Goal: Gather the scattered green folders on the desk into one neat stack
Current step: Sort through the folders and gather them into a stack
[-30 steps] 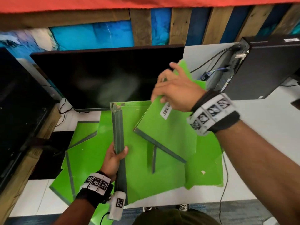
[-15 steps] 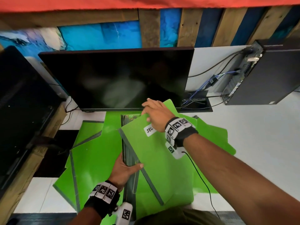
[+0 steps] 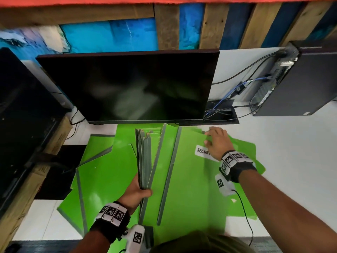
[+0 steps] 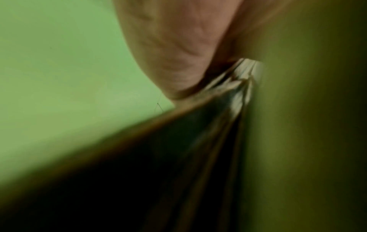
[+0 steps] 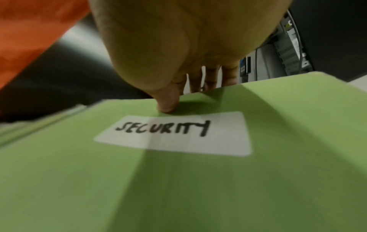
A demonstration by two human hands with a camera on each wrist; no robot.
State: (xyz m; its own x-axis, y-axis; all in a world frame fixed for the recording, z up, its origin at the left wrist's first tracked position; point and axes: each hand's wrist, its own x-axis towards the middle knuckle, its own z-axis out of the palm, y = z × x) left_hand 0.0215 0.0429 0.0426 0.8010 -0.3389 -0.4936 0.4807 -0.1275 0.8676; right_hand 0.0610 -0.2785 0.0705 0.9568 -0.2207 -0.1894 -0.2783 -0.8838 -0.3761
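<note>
Under the right hand (image 3: 217, 143): flat green card folder labelled SECURITY (image 5: 178, 180), thumb on top, fingers over its far edge.
Left hand (image 3: 135, 193) grips upright green folder bundle (image 3: 144, 161); its wrist view's a blur.

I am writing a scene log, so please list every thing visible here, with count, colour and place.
held folders: several, green with grey spines, upright on edge in the left hand
labelled folder: one, green, white SECURITY label, leaning toward the held folders
loose folders: several, green, flat on the desk
desk: one, white
monitor: one, black, behind the folders
computer case: one, black, far right
cables: several, black and blue, beside the case
left hand: grips the held folders
right hand: pinches the labelled folder's top edge
</note>
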